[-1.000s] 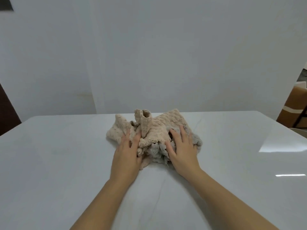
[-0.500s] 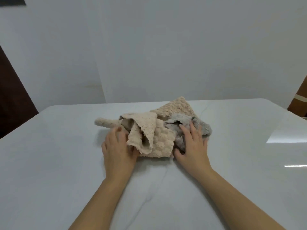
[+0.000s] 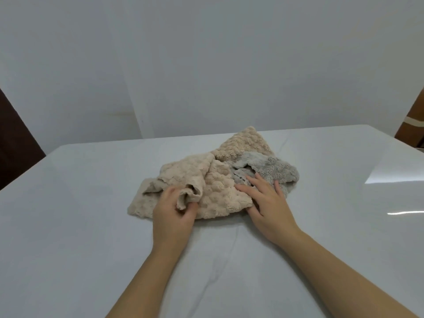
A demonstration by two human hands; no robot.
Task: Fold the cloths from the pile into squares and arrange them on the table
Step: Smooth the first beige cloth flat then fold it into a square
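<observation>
Bare table (image 3: pixel 91 226) all around cloth pile (image 3: pixel 218 180)

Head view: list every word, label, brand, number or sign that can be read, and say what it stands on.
None.
The beige cloth, the grey cloth and the table show no print or tag.
The brown object at the right edge shows only a plain pale band.

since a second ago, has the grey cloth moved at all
Yes. The grey cloth has come out from under the beige cloth, to the right and farther from the faint vein in the table, with the right hand resting on it.
</observation>
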